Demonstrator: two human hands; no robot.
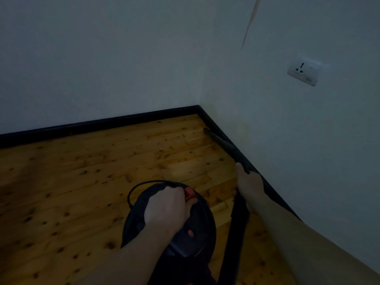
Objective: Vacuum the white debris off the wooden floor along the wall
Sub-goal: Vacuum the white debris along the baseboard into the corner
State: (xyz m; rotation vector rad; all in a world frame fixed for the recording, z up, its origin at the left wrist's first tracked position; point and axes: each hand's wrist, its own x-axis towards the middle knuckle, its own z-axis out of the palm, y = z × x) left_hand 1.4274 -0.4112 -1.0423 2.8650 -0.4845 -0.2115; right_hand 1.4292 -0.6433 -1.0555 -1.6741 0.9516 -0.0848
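A round black vacuum cleaner [191,229] with red buttons stands on the knotty wooden floor [92,165]. My left hand [166,208] grips the handle on top of it, next to a red switch [189,194]. My right hand [249,185] holds the black nozzle wand [223,144], which lies along the right-hand black skirting board, its tip close to the room corner. The black hose [234,239] runs down from that hand. I cannot make out any white debris in the dim light.
White walls meet in a corner [198,106], edged by a black skirting board [98,124]. A white wall socket [304,72] sits on the right wall. A thin black cable [135,189] loops beside the vacuum cleaner. Open floor lies to the left.
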